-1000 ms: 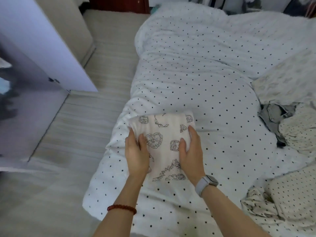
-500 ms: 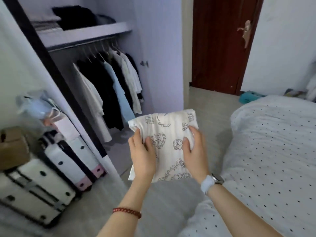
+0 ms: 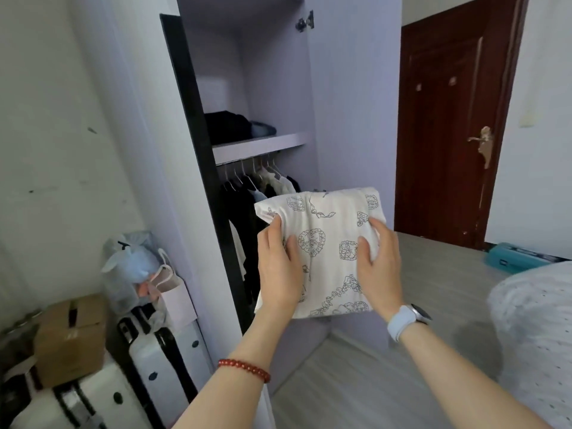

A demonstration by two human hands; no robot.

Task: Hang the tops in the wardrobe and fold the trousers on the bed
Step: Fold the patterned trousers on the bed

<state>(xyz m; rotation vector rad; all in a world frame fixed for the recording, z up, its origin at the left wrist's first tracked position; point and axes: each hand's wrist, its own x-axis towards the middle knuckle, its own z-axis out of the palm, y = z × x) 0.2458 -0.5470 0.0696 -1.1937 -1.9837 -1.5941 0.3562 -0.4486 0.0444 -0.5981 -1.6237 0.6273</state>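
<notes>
Hands — left, right — grip folded printed trousers before wardrobe; no legible writing.

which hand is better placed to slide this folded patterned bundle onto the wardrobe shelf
Left, probably. The left hand grips the folded white printed garment on the side nearer the open wardrobe's lilac shelf; the right hand holds the side toward the dark red door.

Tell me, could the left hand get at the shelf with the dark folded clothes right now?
Probably not yet: the left hand and right hand both grip the folded printed garment. The wardrobe stands open, so the shelf itself looks unblocked.
</notes>
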